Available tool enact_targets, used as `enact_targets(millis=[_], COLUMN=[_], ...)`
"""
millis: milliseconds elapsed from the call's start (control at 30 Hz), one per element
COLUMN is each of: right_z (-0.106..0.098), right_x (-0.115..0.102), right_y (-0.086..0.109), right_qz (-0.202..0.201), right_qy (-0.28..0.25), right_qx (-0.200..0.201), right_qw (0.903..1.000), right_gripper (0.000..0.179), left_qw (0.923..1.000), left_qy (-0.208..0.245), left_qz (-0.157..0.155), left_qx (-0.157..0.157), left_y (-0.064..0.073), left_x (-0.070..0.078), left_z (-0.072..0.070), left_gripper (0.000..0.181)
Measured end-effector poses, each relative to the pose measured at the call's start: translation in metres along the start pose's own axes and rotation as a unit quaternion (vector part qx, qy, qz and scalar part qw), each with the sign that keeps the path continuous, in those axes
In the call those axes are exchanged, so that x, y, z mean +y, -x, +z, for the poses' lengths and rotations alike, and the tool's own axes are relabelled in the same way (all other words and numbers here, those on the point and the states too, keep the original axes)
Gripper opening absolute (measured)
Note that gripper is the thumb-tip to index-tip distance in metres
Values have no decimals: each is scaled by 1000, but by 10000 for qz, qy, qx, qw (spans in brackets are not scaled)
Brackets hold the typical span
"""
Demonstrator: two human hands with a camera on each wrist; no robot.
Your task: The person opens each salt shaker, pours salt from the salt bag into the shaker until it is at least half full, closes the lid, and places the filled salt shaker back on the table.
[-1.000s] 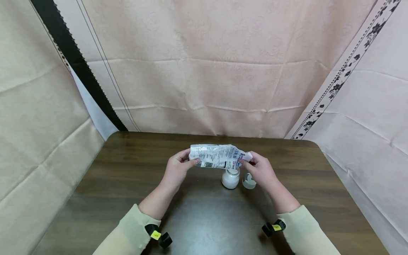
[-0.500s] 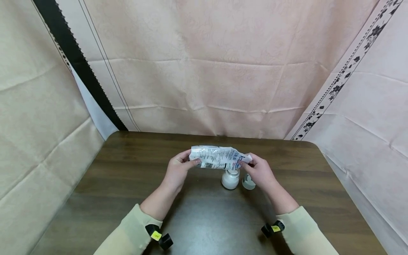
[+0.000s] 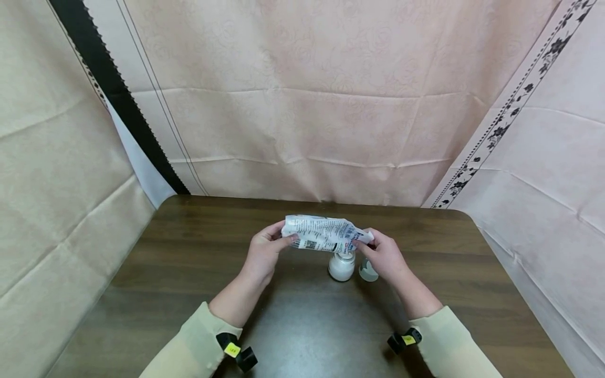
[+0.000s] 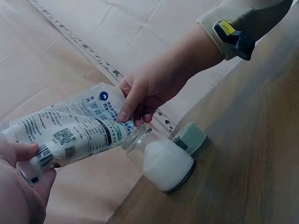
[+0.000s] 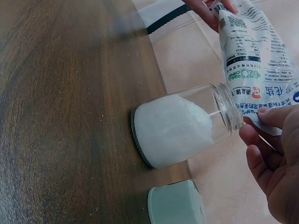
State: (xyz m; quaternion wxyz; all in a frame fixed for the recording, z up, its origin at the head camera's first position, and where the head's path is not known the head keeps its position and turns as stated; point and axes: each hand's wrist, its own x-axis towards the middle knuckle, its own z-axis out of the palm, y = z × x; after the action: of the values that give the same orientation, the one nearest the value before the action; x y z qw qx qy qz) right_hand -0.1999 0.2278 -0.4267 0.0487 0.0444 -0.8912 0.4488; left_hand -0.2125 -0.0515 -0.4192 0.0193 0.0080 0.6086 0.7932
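Bag [image 3: 321, 233] stretches from left fingers [image 3: 284, 242] to right fingers [image 5: 280, 116], pinched.

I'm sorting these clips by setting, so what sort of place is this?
Probably a makeshift recording booth, though I can't be certain: creased, patterned cloth hangs on three sides of a wood-grain table, and the person wears black devices at both wrists.

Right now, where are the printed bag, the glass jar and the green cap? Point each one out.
Printed bag [image 4: 78, 127], left wrist view: middle of its printed face.
Glass jar [image 5: 228, 108], right wrist view: its threaded neck.
Green cap [image 5: 173, 203], right wrist view: its side wall.
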Motion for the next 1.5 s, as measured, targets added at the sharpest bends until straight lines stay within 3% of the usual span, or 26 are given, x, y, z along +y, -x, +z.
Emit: enact_targets(millis=[533,933,1233,1500], right_z=[0,1,0,-4], right_x=[1,1,1,-5], right_y=[0,0,0,-1], right_qz=[-171,-489,-303,-176], right_qy=[123,234,132,136], right_qx=[1,162,84,-27], right_qw=[9998,9984,9994,9997], right_gripper=[13,8,9,12], left_qw=[9996,9983,9995,9997], left_qy=[245,521,250,-160], left_qz=[-4,-175,-92,-56], left_qx=[-111,-207,-186,-172], left_y=[1,1,2,-3], left_x=[3,4,6,-5], left_z=[3,4,1,-10], left_gripper=[40,42,39,38])
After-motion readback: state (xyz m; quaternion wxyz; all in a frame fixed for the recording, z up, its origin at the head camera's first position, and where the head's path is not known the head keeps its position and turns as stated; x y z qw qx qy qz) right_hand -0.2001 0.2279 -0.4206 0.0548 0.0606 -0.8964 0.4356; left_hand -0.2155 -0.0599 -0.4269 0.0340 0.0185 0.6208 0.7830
